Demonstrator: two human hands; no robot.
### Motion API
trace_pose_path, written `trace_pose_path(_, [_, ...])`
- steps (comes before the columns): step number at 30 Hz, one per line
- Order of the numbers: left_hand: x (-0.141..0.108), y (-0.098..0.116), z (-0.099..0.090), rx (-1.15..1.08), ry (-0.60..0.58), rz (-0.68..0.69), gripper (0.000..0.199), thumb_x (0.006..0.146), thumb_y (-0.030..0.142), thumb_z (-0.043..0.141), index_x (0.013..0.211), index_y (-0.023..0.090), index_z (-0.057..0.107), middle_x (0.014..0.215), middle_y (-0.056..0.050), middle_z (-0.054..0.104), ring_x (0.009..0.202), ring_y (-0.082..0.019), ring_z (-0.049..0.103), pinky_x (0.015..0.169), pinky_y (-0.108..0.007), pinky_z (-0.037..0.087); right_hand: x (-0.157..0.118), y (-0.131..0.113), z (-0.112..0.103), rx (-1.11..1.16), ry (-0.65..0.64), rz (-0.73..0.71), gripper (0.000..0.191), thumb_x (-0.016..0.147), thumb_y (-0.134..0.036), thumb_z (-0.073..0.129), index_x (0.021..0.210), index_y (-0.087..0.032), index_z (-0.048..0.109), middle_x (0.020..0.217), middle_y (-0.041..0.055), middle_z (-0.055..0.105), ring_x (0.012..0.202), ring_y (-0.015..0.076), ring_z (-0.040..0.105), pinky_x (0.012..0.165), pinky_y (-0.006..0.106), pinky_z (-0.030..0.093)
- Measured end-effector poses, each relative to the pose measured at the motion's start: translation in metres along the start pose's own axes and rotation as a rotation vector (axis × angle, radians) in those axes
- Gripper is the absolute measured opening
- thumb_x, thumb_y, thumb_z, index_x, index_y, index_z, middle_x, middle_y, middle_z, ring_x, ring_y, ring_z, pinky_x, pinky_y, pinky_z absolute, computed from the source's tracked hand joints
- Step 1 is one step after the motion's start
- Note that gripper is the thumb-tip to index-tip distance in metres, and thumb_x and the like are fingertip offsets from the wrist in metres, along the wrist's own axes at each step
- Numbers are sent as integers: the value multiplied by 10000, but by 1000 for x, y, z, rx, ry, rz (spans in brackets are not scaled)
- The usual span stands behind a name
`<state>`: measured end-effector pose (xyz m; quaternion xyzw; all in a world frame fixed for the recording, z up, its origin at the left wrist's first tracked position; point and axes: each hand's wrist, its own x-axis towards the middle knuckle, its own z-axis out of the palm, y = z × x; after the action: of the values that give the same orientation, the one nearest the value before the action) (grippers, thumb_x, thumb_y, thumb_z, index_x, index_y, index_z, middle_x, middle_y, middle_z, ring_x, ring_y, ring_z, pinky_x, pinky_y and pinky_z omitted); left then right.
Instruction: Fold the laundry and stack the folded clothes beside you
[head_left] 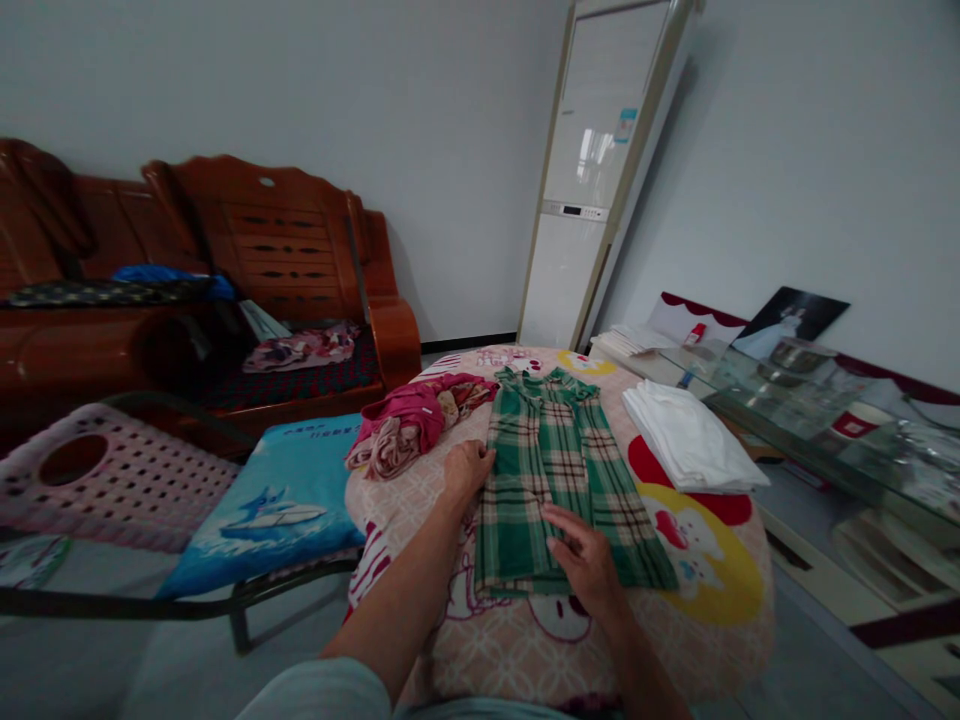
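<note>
A green plaid shirt [559, 450] lies flat on the round table, its collar at the far end and its hem towards me. My left hand [469, 470] is at the shirt's left edge, fingers curled together on the cloth. Over the lower middle of the shirt is my right hand [583, 555], fingers stretched out and apart, touching or just above the fabric. To the left sits a pile of pink and red clothes [409, 425]. A folded white cloth [690, 435] rests on the right side.
A patterned tablecloth [510, 665] covers the table. At left stands a chair with a blue cushion [277, 505], with a wooden sofa [277, 250] behind. A glass-topped cabinet [795, 400] runs along the right. A tall air conditioner [577, 180] stands in the corner.
</note>
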<state>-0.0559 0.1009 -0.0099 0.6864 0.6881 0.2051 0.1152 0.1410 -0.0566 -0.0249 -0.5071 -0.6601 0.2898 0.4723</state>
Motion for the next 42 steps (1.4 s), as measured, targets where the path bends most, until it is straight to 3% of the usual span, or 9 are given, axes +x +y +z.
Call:
trace_pose_path(5, [1,-1,1,-2,-15,-4,306,882,415,519,833,179,707,823,-65,709,793,-188,626,660,-269,369,-7,-9,6,-46,-118,-131,454,785,-83,475,1146,-272,677,1286,42,621,1190,190,574,1003,391,480])
trace_pose_path(8, [2,-1,1,5,-4,6,308,883,417,515,837,182,709,840,-70,713,805,-193,629,661,-272,369,-13,-4,12,-204,-75,-239,624,669,6,403,1170,-259,664,1283,42,624,1185,188,578,1011,418,474])
trace_pose_path(11, [2,-1,1,7,-16,5,315,884,425,510,844,183,709,853,-72,714,808,-193,630,659,-270,368,-16,6,18,-352,-24,-312,673,625,21,382,1190,-223,653,1302,73,608,1208,205,559,1003,440,481])
trace_pose_path(20, [2,-2,1,-5,-19,5,306,882,418,508,848,186,705,853,-67,711,821,-189,626,668,-265,374,-12,8,21,-551,32,-353,422,786,-17,373,1036,-175,674,1303,119,590,1206,203,543,972,377,501])
trace_pose_path(26, [2,-2,1,-15,-17,0,303,881,414,510,847,183,703,850,-69,710,837,-189,627,678,-262,376,-11,-6,17,-799,45,-389,325,762,-53,479,986,-193,669,1338,81,565,1277,310,408,1022,534,398])
trace_pose_path(31, [0,-1,0,-7,-9,9,308,895,397,488,860,176,700,862,-74,709,851,-193,631,701,-267,382,-9,-8,30,-811,-26,-549,351,838,-56,420,1066,-182,655,1209,96,633,1211,271,448,1076,541,312])
trace_pose_path(37, [0,0,-1,5,-27,-12,312,895,414,493,869,182,700,870,-70,714,862,-191,638,702,-263,387,-5,-12,48,-865,-107,-584,245,856,-92,466,984,-168,661,1081,116,653,904,235,525,844,421,448])
trace_pose_path(40, [1,-1,1,-8,-17,-13,308,888,419,505,848,184,700,853,-73,715,852,-194,639,691,-261,388,-1,-18,53,-879,-150,-521,151,845,-103,506,854,-172,640,984,96,651,808,219,504,719,371,436])
trace_pose_path(42, [3,-3,3,-19,-3,-9,303,882,414,511,827,184,699,843,-73,716,838,-194,641,681,-262,386,0,-23,54,-835,-167,-479,114,840,-118,525,821,-176,621,955,79,642,816,215,500,720,362,425])
